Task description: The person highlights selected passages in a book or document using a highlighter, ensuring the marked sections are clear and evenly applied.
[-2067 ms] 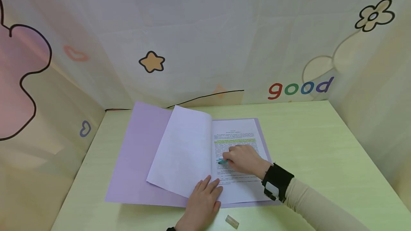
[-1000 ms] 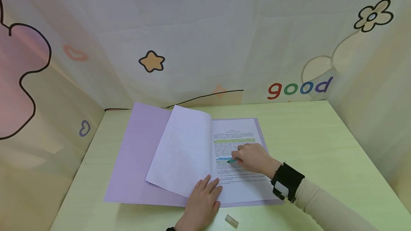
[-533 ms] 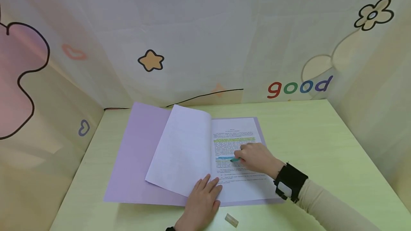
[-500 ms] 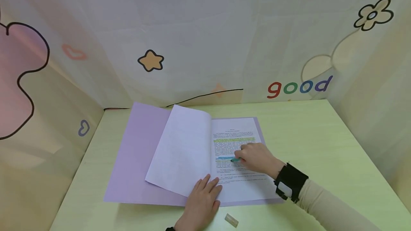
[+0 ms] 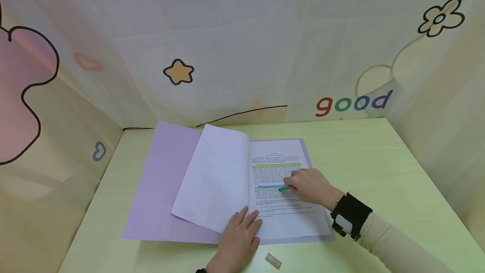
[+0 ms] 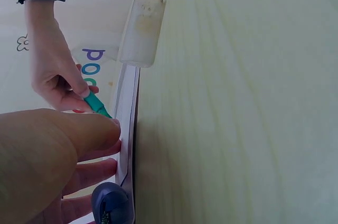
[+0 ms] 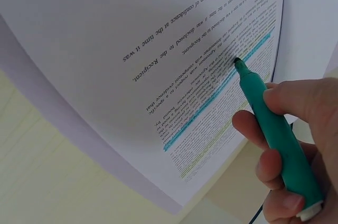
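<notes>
My right hand [image 5: 308, 185] grips a green highlighter [image 7: 280, 139], thumb and fingers curled around its barrel. The dark tip [image 7: 237, 61] meets the printed page [image 5: 288, 222], just below a blue marked line [image 7: 211, 97]. Higher on that page runs a yellow-green marked band [image 5: 276, 165]. Fingers spread, my left hand [image 5: 238, 237] rests on the lower edge of the papers, near the fold. Beneath the papers lies an open purple folder [image 5: 163, 188]. A turned-over blank sheet [image 5: 216, 176] covers part of its left side.
A small translucent cap [image 5: 273, 260] lies on the light wooden table [image 5: 363, 159], in front of the folder and right of my left hand. Behind the table hangs a patterned cloth [image 5: 227, 33]; more cloth closes off both sides.
The right hand has slid rightward across the page with the highlighter, uncovering more of the blue line. The left hand, folder and cap have stayed in place.
</notes>
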Motion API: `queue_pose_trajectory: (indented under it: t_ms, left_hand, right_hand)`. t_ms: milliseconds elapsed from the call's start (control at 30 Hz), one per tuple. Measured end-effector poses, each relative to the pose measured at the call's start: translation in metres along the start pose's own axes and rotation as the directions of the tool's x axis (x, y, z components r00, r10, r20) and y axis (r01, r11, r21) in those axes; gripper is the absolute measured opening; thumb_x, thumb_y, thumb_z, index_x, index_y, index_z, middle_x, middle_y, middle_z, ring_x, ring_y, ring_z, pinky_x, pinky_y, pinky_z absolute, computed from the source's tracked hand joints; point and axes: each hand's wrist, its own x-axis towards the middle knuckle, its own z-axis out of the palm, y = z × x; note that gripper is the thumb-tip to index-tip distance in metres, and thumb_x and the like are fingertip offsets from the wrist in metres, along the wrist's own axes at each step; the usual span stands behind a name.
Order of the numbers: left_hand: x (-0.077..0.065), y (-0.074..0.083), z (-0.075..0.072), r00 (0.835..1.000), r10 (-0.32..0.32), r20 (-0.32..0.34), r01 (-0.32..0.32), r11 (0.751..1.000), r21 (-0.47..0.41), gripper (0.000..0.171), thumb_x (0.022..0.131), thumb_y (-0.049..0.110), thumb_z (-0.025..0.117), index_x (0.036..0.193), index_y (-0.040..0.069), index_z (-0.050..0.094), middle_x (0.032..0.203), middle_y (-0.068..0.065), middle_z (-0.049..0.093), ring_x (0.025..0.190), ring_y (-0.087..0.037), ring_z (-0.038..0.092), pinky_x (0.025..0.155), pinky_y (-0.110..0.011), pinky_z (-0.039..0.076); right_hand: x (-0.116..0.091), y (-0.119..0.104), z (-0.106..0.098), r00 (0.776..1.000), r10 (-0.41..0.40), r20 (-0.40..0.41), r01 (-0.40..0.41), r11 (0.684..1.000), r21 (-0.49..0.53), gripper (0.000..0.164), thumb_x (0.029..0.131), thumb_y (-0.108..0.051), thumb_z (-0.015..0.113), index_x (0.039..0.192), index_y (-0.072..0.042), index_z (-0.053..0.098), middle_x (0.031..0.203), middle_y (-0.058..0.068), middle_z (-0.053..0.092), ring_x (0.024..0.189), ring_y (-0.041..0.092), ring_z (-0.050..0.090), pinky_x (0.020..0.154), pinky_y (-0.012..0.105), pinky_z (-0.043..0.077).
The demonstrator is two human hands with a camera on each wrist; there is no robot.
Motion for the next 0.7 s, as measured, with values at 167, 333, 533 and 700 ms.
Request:
queue_pose_trajectory:
  t_ms: [167,333,533,700]
  left_hand:
    - [0.0,0.0,0.0,1.0,-0.002,0.002,0.002,1.0,-0.005,0.038,0.081,0.028,0.062,0.116,0.015,0.059,0.13,-0.004,0.05,0.126,-0.028,0.034,0.1,-0.046,0.034]
    - [0.0,0.0,0.0,1.0,-0.007,0.007,0.008,1.0,-0.015,0.038,0.081,0.028,0.062,0.117,0.014,0.059,0.131,-0.004,0.05,0.126,-0.028,0.033,0.1,-0.047,0.033]
    - [0.0,0.0,0.0,1.0,-0.007,0.005,0.007,1.0,-0.008,0.038,0.082,0.028,0.062,0.117,0.014,0.059,0.131,-0.004,0.05,0.126,-0.028,0.033,0.1,-0.046,0.033]
    - [0.0,0.0,-0.001,1.0,-0.001,-0.005,0.001,1.0,-0.011,0.038,0.081,0.027,0.062,0.116,0.014,0.059,0.13,-0.004,0.05,0.126,-0.028,0.034,0.1,-0.046,0.034]
  right_hand:
    - [-0.005,0.006,0.0,1.0,0.008,0.005,-0.008,1.0,0.009,0.01,0.076,-0.011,0.064,0.081,-0.018,0.067,0.068,-0.001,0.06,0.05,0.006,0.039,0.038,0.02,0.026]
    - [-0.009,0.01,-0.004,0.999,0.027,0.027,-0.028,0.999,0.021,0.011,0.075,-0.009,0.062,0.079,-0.018,0.066,0.066,-0.002,0.058,0.05,0.006,0.038,0.038,0.02,0.027]
    - [-0.013,0.014,-0.006,0.998,0.043,0.053,-0.044,0.999,0.021,0.01,0.076,-0.01,0.063,0.081,-0.018,0.066,0.068,-0.001,0.059,0.05,0.008,0.037,0.039,0.02,0.025]
    - [-0.017,0.018,-0.004,0.998,0.043,0.047,-0.044,0.999,0.009,0.009,0.076,-0.011,0.064,0.081,-0.018,0.066,0.066,-0.002,0.057,0.049,0.007,0.035,0.038,0.02,0.024]
